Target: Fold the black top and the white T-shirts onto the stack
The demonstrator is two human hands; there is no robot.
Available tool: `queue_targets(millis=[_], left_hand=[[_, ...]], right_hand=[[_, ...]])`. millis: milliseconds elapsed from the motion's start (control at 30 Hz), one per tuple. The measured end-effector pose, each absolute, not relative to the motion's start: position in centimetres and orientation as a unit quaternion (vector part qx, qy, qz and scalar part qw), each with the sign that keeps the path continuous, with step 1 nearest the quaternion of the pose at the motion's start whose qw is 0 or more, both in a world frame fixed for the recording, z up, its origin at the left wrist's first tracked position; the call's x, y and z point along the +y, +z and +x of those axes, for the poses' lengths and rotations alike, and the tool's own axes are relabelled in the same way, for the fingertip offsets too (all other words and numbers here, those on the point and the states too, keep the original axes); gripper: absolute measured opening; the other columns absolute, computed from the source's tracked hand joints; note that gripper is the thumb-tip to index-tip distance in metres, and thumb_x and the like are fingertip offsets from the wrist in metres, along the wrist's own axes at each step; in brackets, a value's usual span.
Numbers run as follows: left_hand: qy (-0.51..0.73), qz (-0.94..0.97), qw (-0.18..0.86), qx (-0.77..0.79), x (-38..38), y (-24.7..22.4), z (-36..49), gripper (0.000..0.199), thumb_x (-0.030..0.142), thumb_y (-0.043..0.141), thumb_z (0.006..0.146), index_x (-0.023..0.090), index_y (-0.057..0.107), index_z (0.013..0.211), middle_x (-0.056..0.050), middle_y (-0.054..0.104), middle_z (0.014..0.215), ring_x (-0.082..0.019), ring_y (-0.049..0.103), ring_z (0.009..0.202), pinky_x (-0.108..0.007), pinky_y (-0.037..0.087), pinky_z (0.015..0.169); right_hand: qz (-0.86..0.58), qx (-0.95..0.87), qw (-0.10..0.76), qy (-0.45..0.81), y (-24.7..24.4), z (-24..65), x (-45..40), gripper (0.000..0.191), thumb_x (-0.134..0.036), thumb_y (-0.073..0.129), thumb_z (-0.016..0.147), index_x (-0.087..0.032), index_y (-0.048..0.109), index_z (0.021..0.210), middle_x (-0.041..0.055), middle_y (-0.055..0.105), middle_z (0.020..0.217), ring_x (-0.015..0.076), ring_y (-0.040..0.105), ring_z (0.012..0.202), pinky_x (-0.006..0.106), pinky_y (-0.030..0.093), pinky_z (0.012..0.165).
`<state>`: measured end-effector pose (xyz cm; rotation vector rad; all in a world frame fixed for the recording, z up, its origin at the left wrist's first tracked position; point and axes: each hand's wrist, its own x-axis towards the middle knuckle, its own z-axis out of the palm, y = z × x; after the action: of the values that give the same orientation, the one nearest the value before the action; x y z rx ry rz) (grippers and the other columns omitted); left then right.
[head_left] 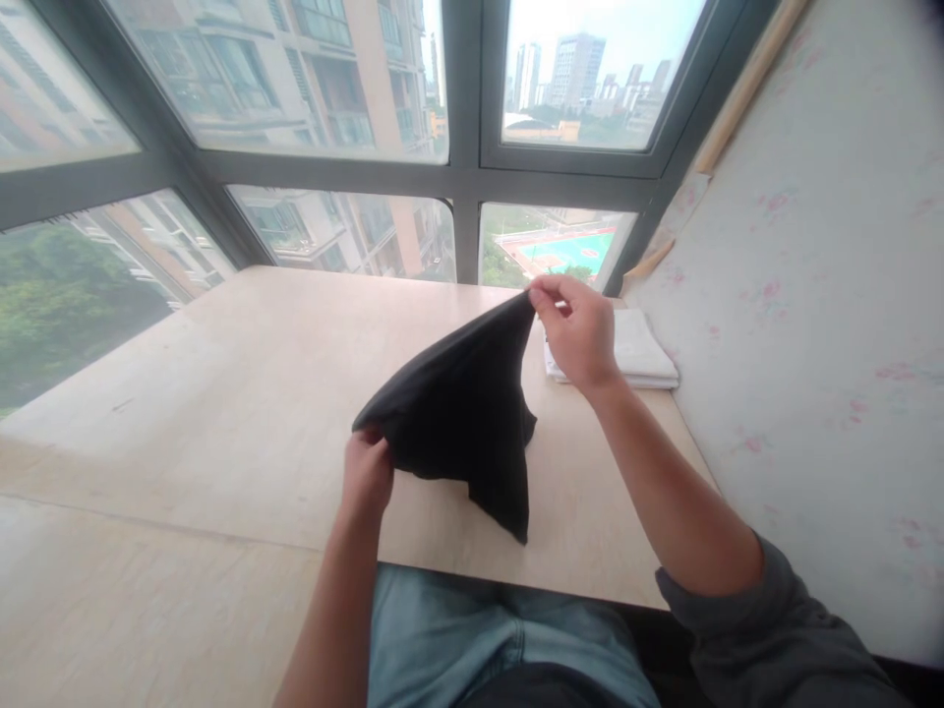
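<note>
A black cloth (464, 403) hangs between my two hands above the pale tabletop. My right hand (575, 329) is raised toward the window and pinches the upper right corner between thumb and fingers. Lower and nearer to me, my left hand (370, 470) grips the left end, its fingertips partly hidden by the fabric. The edge between the hands slants upward to the right. Loose folds drop below it, and one pointed end hangs down close to the front of the table.
Folded white cloth (640, 352) lies behind my right hand, beside the flowered wall (803, 364). Grey-framed windows (464, 177) rise at the table's back edge. The pale table (184, 423) stretches left, and my legs are at its front edge.
</note>
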<state>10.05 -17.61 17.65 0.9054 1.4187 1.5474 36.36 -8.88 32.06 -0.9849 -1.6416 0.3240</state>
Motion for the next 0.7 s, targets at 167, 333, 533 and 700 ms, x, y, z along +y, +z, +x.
queue_targets(millis=[167,333,533,700], left_hand=[[0.668,0.296,0.344,0.59,-18.0,19.1,3.0,0.039,0.039,0.084,0.061,0.016,0.065,0.087,0.001,0.065,0.076,-0.011,0.06,0.068,-0.025,0.048,0.065],[0.723,0.18,0.21,0.633,-20.5,20.5,-3.0,0.036,0.032,0.083,0.06,0.019,0.059,0.084,0.003,0.061,0.076,-0.013,0.061,0.074,-0.025,0.045,0.064],[0.709,0.202,0.184,0.65,-24.1,20.2,-4.0,0.025,0.031,0.074,0.068,0.02,0.059,0.085,0.005,0.063,0.074,-0.014,0.064,0.074,-0.026,0.048,0.067],[0.503,0.387,0.316,0.706,-25.3,18.7,-1.4,0.038,0.05,0.074,0.072,0.019,0.069,0.093,-0.006,0.074,0.091,-0.024,0.067,0.094,-0.033,0.052,0.082]], right_hand=[[-0.372,-0.69,0.613,0.099,38.4,33.9,-1.9,0.035,-0.043,0.051,0.097,-0.013,0.068,0.096,0.0043,0.066,0.091,0.0176,0.065,0.093,0.033,0.05,0.083],[-0.313,-0.67,0.66,0.129,43.1,27.7,2.1,0.052,-0.045,0.025,0.101,-0.01,0.064,0.105,0.0021,0.062,0.096,0.0249,0.065,0.11,0.031,0.048,0.08],[-0.2,-0.819,0.494,0.211,42.8,20.4,-2.5,0.043,-0.033,0.026,0.101,-0.009,0.061,0.109,-0.0045,0.064,0.104,0.011,0.062,0.112,0.025,0.049,0.087],[-0.209,-0.832,0.446,0.255,38.0,21.7,-4.4,0.021,-0.014,0.048,0.095,-0.014,0.064,0.108,-0.0006,0.07,0.105,0.0085,0.065,0.102,0.024,0.052,0.094]])
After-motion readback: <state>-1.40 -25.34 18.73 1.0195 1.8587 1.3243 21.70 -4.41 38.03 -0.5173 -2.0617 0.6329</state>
